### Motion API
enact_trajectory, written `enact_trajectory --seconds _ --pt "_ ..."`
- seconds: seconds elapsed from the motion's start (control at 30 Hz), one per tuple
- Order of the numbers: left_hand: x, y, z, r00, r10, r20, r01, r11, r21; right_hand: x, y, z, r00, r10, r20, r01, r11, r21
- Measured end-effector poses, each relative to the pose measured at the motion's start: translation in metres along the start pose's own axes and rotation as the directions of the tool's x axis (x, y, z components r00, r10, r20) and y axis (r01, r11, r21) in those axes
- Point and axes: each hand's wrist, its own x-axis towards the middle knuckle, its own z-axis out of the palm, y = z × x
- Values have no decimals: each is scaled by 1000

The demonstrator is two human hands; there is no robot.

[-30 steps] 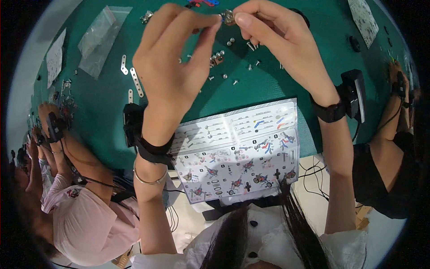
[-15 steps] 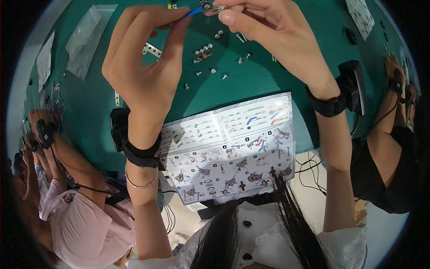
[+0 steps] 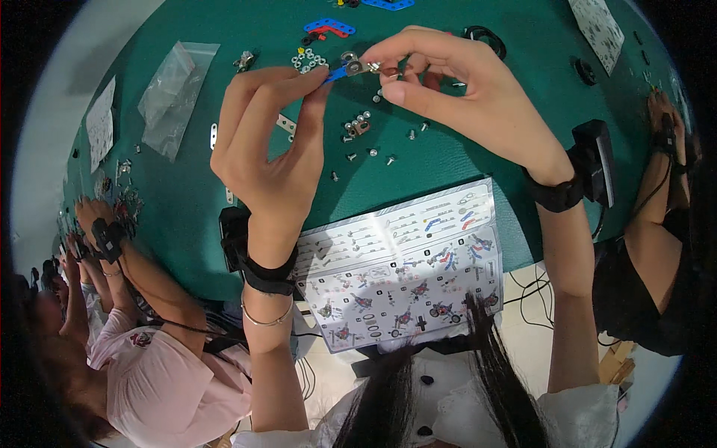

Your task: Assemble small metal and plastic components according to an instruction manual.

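Observation:
My left hand [image 3: 272, 149] pinches a blue strip [image 3: 337, 74] between thumb and forefinger, above the table. Fixed at the strip's end is a small round metal piece [image 3: 355, 68]. My right hand [image 3: 470, 101] meets this assembly from the other side, its fingers closed about a small silver part [image 3: 373, 67] at the tip; the exact contact is partly hidden. On the table below lie loose screws [image 3: 373, 152] and a small bracket [image 3: 360, 128] with several balls or screw heads beside it. White nuts [image 3: 310, 61] are clustered behind my left fingertips.
A printed instruction sheet [image 3: 396, 261] hangs over the near table edge. Blue and red strips [image 3: 328, 28] lie at the back. A clear plastic bag [image 3: 179, 97] is at left, a black wheel [image 3: 585, 72] at right. Other people sit on both sides; one's arm [image 3: 160, 287] rests at left.
The view has shifted, so the table and both hands appear lower, with more of the far table showing. Both hands still hold the blue strip assembly; my right thumb sits further from it.

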Motion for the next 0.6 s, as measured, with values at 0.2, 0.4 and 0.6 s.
enact_trajectory --seconds 0.2,0.4,0.6 --pt "0 1 1 999 32 18 -31 999 -21 0 0 6 999 48 -21 -46 993 111" --pt "-1 -2 5 997 61 49 -56 994 -93 0 -5 9 991 117 -62 -110 990 93" --pt "-1 -3 4 997 44 58 -38 995 -97 7 -19 6 969 244 34 -245 939 240"
